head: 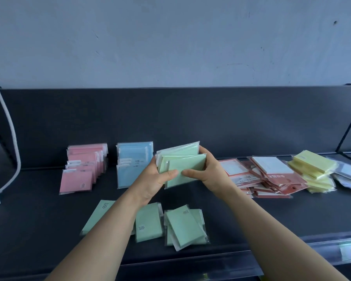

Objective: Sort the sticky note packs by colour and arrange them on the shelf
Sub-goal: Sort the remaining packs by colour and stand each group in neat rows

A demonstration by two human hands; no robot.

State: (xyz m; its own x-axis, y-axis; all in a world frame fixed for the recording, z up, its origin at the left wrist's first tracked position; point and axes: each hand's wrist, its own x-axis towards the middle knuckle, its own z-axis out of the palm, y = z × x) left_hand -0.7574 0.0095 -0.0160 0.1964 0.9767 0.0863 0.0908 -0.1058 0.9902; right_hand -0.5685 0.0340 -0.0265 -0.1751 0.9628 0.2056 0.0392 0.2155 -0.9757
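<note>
Both hands hold a small fanned bundle of pale green sticky note packs [182, 165] above the dark shelf [272, 216], in the gap between the blue row and the red-bordered pile. The left hand [152, 179] pinches the bundle's left edge, thumb pressed on the front pack and fingers hidden behind it. The right hand [208, 171] clamps the right side, thumb on the front face and fingers curled round the upper corner. Each pack is a flat mint-green rectangle in a clear glossy sleeve, and the sleeve edges stick out unevenly at the top. More green packs [182, 228] lie loose and flat near the shelf's front edge (some show a small dark printed label in one corner); one is partly covered by the left forearm, and several at the right overlap at angles. Pink packs [83, 169] stand in an overlapping row at the back left, with blue packs [132, 165] just beside them in a similar row. To the right sits a jumbled pile of red-bordered packs [261, 177], then a heap of yellow packs [312, 169] touching it.
</note>
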